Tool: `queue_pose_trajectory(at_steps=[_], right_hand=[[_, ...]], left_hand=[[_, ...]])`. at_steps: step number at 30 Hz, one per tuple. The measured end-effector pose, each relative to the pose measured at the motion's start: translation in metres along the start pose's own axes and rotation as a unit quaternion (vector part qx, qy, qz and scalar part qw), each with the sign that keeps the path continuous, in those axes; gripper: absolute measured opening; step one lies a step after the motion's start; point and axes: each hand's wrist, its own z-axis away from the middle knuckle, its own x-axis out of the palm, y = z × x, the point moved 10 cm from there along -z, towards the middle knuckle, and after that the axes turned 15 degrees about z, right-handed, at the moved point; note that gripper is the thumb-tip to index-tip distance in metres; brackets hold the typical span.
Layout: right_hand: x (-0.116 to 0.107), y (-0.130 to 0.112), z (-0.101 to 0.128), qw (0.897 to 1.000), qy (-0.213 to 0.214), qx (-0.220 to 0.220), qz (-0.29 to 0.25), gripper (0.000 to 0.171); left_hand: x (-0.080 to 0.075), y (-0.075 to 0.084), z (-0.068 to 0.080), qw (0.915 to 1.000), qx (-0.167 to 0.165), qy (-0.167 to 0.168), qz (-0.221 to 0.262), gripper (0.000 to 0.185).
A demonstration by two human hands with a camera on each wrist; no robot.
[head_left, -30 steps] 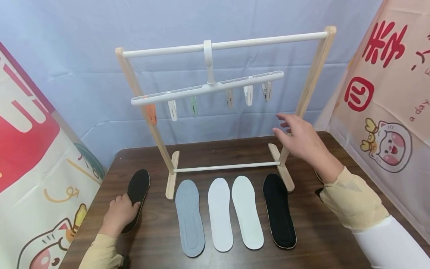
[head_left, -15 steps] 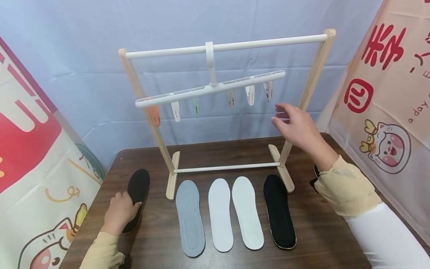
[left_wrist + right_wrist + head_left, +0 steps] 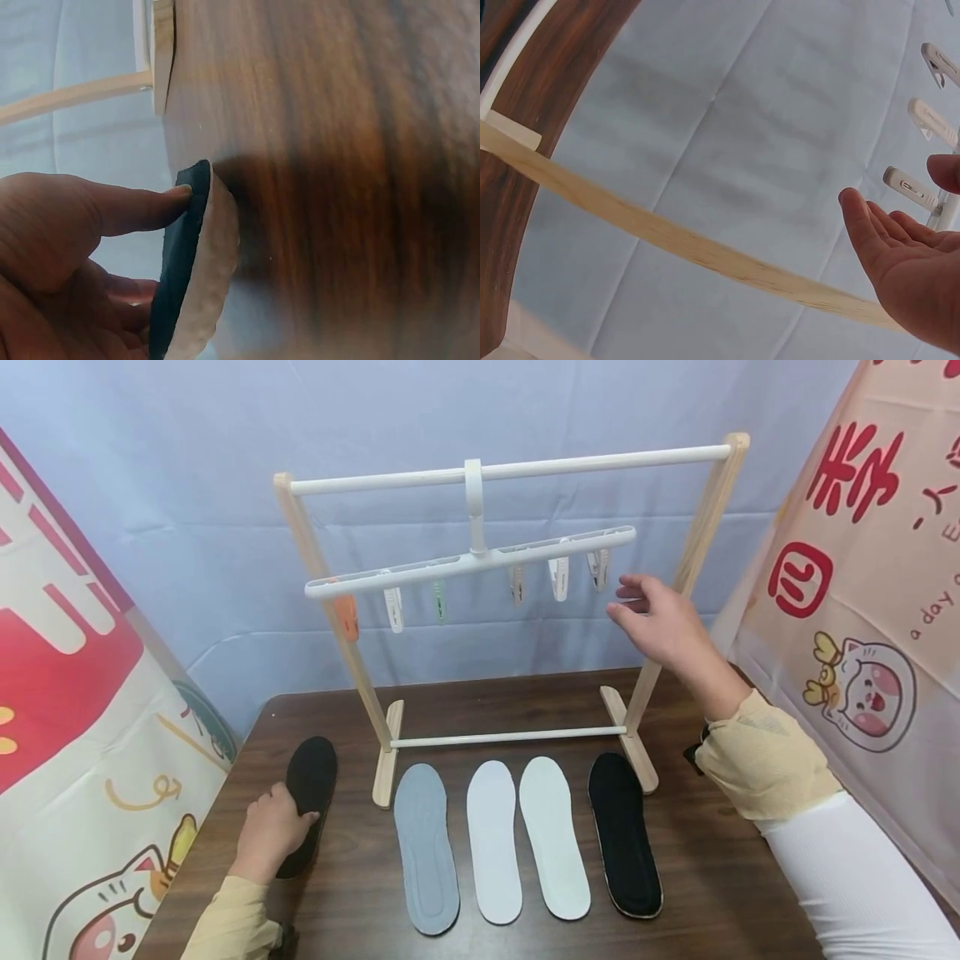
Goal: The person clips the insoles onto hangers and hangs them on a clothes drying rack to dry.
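My left hand (image 3: 272, 828) grips the side of a black insole (image 3: 312, 777) at the table's left. The left wrist view shows the thumb (image 3: 142, 208) against the dark face of this insole (image 3: 184, 251), and its pale underside faces the table. My right hand (image 3: 657, 620) is raised beside the right post, fingers loosely extended, holding nothing. Just left of its fingertips hangs the rightmost clothespin (image 3: 598, 570) on a white hanger (image 3: 420, 574). In the right wrist view, that clothespin (image 3: 911, 187) sits between thumb and fingers without visible contact.
A wooden rack (image 3: 703, 518) with a white top rod (image 3: 600, 464) carries the hanger. Several clothespins, including an orange one (image 3: 347, 617), hang from it. In front lie a grey insole (image 3: 426, 852), two white insoles (image 3: 493, 843) and another black insole (image 3: 624, 835).
My right hand has risen slightly, closer to the rightmost clothespin. My left hand stays on the black insole. The head view has shifted a little.
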Motion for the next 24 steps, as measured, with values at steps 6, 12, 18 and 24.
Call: queue_pose_trajectory(at_steps=[6, 12, 18, 24], right_hand=[[-0.003, -0.004, -0.009, 1.000, -0.001, 0.008, -0.012, 0.065], [-0.003, -0.005, -0.020, 0.999, -0.015, 0.026, -0.043, 0.068], [0.004, -0.006, -0.029, 0.990, -0.045, 0.053, -0.123, 0.073], [0.006, -0.009, -0.038, 0.981, -0.038, 0.057, -0.183, 0.072]], left_hand=[[-0.002, -0.004, -0.001, 0.9996, -0.010, 0.009, 0.023, 0.071], [-0.002, -0.006, -0.002, 0.9992, -0.012, 0.013, 0.036, 0.070], [-0.004, -0.003, -0.001, 0.9989, -0.006, 0.019, 0.041, 0.069], [-0.008, 0.001, 0.000, 0.9987, 0.007, 0.032, 0.038, 0.062]])
